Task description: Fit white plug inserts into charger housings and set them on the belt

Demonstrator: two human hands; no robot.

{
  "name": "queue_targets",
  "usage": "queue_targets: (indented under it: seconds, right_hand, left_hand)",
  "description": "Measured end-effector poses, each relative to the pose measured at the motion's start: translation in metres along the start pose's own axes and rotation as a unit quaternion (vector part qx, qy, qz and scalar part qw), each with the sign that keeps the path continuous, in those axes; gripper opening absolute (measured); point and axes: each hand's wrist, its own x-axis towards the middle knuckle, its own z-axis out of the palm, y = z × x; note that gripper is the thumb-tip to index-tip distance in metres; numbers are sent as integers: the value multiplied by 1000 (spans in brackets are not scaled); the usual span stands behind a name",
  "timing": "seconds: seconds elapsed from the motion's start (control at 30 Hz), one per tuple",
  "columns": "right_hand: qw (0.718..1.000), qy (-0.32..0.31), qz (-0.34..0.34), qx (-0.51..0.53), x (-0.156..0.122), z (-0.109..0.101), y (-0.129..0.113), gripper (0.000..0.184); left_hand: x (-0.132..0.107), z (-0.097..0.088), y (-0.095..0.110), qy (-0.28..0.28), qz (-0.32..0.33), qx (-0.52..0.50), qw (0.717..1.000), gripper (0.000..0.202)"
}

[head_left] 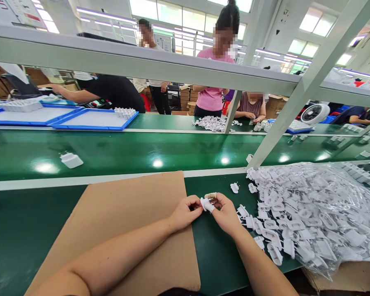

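Observation:
Between my two hands is a small white plastic plug piece, an oval part with thin pins. My left hand pinches its left side between thumb and fingers, above the right edge of a brown cardboard sheet. On the other side, my right hand is closed on the piece, with pale covers on its fingertips. Fingers hide part of the piece. Loose white plug pieces lie just right of my right hand, and a single one rests beyond it.
A large heap of similar white pieces spills from a clear plastic bag at right. A slanted metal post rises behind it. Across the bench runs a green belt carrying a white adapter. Blue-rimmed trays and people are beyond.

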Motion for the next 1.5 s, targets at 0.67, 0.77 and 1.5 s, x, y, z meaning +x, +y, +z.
queue_targets:
  seconds: [0.67, 0.77, 1.5]
  right_hand:
    - [1000, -8, -14, 13, -1, 0, -2, 22]
    - [999, -2, -36, -1, -2, 1, -1, 20]
    - [917, -157, -108, -350, -22, 7, -21, 40]
  left_hand:
    - [-5, 3, 5, 60, 53, 43, 996, 8]
    - [-3, 1, 4, 67, 41, 36, 996, 8]
    - [167, -8, 17, 131, -91, 81, 984, 57]
